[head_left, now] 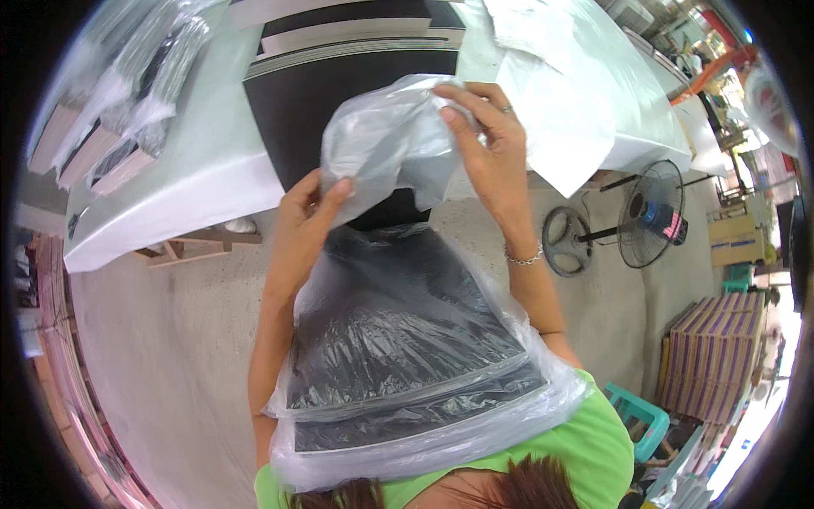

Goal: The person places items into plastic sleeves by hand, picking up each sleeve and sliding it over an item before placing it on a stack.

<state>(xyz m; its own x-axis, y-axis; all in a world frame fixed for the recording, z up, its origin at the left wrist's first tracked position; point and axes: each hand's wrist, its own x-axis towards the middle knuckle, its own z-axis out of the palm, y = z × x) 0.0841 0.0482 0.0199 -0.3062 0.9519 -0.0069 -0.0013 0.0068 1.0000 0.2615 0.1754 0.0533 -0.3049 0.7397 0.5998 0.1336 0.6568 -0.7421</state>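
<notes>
A clear plastic bag (pixel 373 140) is bunched up in front of me, held between my two hands. My left hand (pixel 312 208) pinches its lower left side between thumb and fingers. At its upper right edge, my right hand (pixel 490 136), with a ring and a chain bracelet on the wrist, closes thumb and fingertips on the film. Below, black flat boards (pixel 398 314) lie inside wrinkled clear plastic against my body. Whether the bunched film and this wrapping are one piece, I cannot tell. Just beyond my hands, a stack of black boards (pixel 297 119) rests on the table.
White sheeting covers the table (pixel 203 182). Plastic-wrapped bundles (pixel 127 127) lie on its left, white sheets (pixel 560 127) on its right. A standing fan (pixel 651 214), a teal stool (pixel 640 420) and a striped box (pixel 710 356) are on the right.
</notes>
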